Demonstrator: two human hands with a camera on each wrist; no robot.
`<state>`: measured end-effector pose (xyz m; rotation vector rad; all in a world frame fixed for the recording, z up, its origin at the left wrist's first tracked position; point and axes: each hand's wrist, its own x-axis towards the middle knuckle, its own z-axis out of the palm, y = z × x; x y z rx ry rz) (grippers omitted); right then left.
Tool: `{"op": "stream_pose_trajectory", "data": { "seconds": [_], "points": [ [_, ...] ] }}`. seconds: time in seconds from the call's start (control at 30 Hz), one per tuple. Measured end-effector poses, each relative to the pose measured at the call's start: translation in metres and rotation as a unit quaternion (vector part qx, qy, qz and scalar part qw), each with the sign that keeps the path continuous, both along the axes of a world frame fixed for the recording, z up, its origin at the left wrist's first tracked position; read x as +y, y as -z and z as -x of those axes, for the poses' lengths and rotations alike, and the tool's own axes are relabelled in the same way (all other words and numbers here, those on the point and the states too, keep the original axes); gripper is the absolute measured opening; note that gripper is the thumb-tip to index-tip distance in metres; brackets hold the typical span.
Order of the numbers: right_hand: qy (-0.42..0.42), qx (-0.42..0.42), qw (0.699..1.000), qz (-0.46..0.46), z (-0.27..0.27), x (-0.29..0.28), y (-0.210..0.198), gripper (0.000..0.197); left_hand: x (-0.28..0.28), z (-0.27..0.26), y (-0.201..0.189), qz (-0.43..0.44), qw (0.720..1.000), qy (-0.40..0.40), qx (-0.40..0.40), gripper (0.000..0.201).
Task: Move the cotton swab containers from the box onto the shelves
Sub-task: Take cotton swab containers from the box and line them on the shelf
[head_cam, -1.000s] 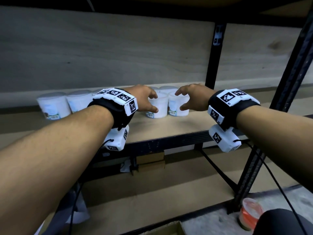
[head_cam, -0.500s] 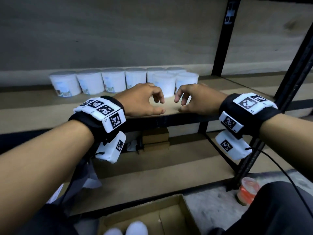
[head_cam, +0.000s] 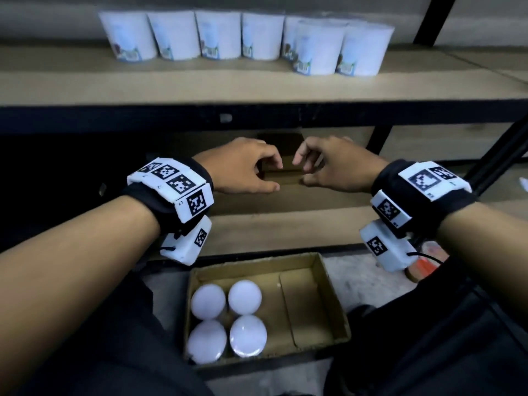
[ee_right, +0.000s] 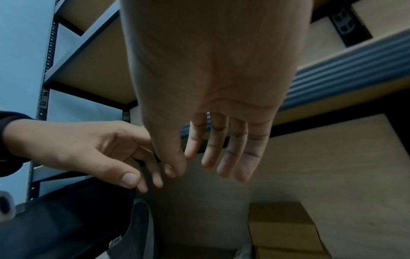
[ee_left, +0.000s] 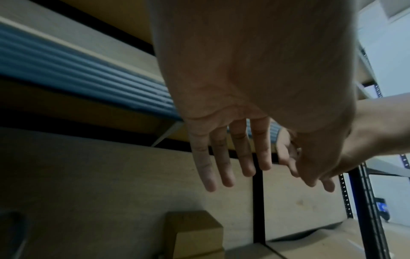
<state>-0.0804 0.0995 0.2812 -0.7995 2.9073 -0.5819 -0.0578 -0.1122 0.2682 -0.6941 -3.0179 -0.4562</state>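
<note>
Several white cotton swab containers (head_cam: 220,34) stand in a row on the upper shelf (head_cam: 257,87), two of them (head_cam: 317,50) set in front at the right end. Below, a cardboard box (head_cam: 311,304) on the floor holds several more white-lidded containers (head_cam: 244,297) in its left half. My left hand (head_cam: 243,170) and right hand (head_cam: 334,167) hover side by side, empty, between the shelf edge and the box. The wrist views show the left hand (ee_left: 224,157) and the right hand (ee_right: 224,152) with fingers relaxed and holding nothing.
A lower shelf board (head_cam: 285,227) lies under the hands with a small brown box (head_cam: 281,167) at its back. A black upright post (head_cam: 494,155) stands at the right. An orange-lidded jar (head_cam: 425,264) sits on the floor by the post.
Both hands let go of two containers on the upper shelf and drew back and down, empty. The view tilted down, bringing the box into sight.
</note>
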Motion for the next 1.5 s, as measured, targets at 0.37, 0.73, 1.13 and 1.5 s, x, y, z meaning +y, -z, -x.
{"op": "stream_pose_trajectory", "data": {
  "seconds": [0.37,0.73,1.13,1.5],
  "points": [
    [-0.038,-0.127,0.990,-0.049,0.006,-0.044,0.110,0.038,-0.040,-0.004,0.103,0.065,0.987,-0.076,-0.122,0.058],
    [-0.075,-0.230,0.960,-0.144,0.017,-0.081,0.215,0.053,-0.084,-0.024,0.217,0.039,0.946,-0.179,-0.267,0.064],
    [-0.100,-0.277,0.937,-0.187,0.002,-0.116,0.319,0.080,-0.086,-0.052,0.304,-0.012,0.908,-0.220,-0.356,0.074],
    [-0.064,-0.259,0.939,-0.217,-0.024,-0.120,0.357,0.088,-0.083,-0.066,0.335,0.032,0.923,-0.215,-0.318,0.067]
  ]
}}
